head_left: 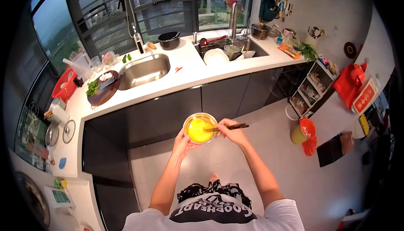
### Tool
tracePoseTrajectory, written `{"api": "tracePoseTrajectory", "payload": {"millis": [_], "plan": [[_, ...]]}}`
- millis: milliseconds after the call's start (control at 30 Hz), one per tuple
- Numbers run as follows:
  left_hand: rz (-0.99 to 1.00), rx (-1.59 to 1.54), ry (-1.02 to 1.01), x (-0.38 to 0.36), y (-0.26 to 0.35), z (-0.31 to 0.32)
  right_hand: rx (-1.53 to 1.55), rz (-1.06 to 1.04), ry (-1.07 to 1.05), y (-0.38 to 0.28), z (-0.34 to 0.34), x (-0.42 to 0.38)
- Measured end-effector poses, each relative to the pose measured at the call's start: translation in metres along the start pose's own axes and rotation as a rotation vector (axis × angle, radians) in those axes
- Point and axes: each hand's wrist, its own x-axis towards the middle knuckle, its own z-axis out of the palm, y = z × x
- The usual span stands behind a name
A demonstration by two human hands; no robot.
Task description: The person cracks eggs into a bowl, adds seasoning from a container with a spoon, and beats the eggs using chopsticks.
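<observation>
Eggy-yellow liquid in a shiny round bowl (200,128)

Left hand (182,145)'s gripping the bowl's rim and side; right hand (231,132)'s pinching dark, slim chopsticks (227,127), tips dipping into the smooth liquid (198,131).

Around the kitchen, a black pot (169,42) sits on the white desk (191,68) between two sinks. Pale dishes (216,57) fill the right-hand one; a round cutting board (103,93) holds greens (92,89) and a knife (110,81). A red bag (351,83) hangs at right.
</observation>
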Motion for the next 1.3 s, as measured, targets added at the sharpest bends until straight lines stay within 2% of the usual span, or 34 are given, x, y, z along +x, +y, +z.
{"api": "tracePoseTrajectory", "payload": {"millis": [33,67,167,267,400,500,533,667,733,933,1100,1300], "plan": [[-0.004,0.002,0.019,0.019,0.007,0.007,-0.001,0.019,-0.119,-0.004,-0.008,0.018],[0.005,-0.007,0.016,0.040,0.011,0.011,0.097,0.045,-0.087,0.006,-0.017,0.038],[0.019,-0.037,0.025,0.096,0.020,0.019,0.145,0.028,0.234,0.020,-0.038,0.095],[0.027,-0.041,0.056,0.147,0.037,0.028,0.032,0.108,-0.046,0.019,-0.057,0.136],[0.065,-0.056,0.098,0.226,0.050,0.029,0.216,0.032,0.207,0.039,-0.071,0.217],[0.099,-0.056,0.074,0.279,0.064,0.026,0.078,0.121,0.092,0.058,-0.089,0.279],[0.081,-0.071,0.107,0.296,0.069,0.027,0.131,0.130,-0.027,0.057,-0.094,0.298],[0.119,-0.120,0.144,0.349,0.086,0.029,0.188,0.199,0.141,0.067,-0.099,0.376],[0.123,-0.120,0.174,0.376,0.089,0.028,0.228,0.260,0.100,0.080,-0.102,0.415],[0.093,-0.116,0.260,0.421,0.082,0.027,0.363,0.413,0.023,0.116,-0.097,0.476],[0.092,-0.168,0.394,0.430,0.087,0.042,0.498,0.209,-0.002,0.141,-0.090,0.502],[0.058,-0.142,0.496,0.428,0.086,0.047,0.572,0.349,-0.129,0.133,-0.103,0.507]]}}
